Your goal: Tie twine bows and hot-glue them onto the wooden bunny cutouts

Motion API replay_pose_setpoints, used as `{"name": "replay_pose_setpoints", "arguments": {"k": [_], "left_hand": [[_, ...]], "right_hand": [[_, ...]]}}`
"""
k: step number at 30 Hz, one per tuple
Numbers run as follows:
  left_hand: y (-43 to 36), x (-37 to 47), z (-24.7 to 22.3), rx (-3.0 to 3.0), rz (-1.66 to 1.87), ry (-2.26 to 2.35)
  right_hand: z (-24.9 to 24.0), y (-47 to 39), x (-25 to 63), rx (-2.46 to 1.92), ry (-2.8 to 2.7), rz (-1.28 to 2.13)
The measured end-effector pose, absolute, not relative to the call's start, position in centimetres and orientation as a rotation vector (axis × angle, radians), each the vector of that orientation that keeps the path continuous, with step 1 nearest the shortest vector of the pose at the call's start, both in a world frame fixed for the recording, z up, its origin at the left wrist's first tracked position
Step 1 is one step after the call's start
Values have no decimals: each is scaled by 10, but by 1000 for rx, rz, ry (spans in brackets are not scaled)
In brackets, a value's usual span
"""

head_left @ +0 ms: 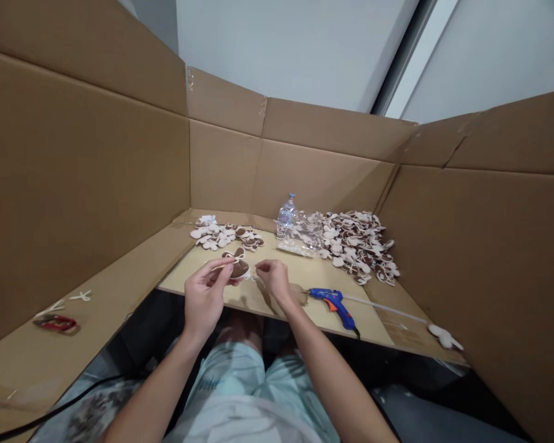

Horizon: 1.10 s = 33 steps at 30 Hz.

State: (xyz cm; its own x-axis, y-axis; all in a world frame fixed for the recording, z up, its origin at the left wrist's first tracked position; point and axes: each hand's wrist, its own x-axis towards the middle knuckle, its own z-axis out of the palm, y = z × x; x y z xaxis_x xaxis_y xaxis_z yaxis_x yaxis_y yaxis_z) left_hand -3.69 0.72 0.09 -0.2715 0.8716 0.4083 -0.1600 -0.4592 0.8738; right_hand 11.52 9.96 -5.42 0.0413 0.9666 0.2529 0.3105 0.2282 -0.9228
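Between the thumb and fingers of my left hand (206, 300) is a brown felt bunny-head piece (240, 268) with a pale edge and a white bow near its ears. Its left part is covered by my fingers. Just right of it, apart from the piece, my right hand (273, 277) has its fingertips pinched together; what they hold, if anything, is too small to make out. Tiny white bits lie on the board below the fingertips. A blue glue gun (335, 303) with an orange trigger lies to the right of my right wrist, its nozzle pointing left.
A large heap of brown and white bunny pieces (357, 243) lies back right, beside a clear plastic bag (300, 240) and bottle (286, 212). A smaller group (216, 235) lies back left. Red-handled cutters (60, 323) and white bows (80, 296) lie far left. Cardboard walls (96, 135) surround the board.
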Motion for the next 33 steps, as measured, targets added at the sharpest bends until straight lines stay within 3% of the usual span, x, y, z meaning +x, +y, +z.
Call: {"name": "replay_pose_setpoints", "arguments": {"k": [7,19,22,28,33], "left_hand": [[12,-39,2,1201,1759,949],[-2,-35,8,1122,1655,807],[-6,-32,7,1111,1622,807],[-16,-27,7,1100,1596,761],[-21,-25,10,1143,1546,689]], "right_hand": [[-57,101,113,-1202,-1310,1048],[-18,18,125,-779,-972,1292],[-14,1,125,-740,-934,1227],[-10,-27,119,-774,-1070,753],[0,-40,112,-700,-1147,621]]}}
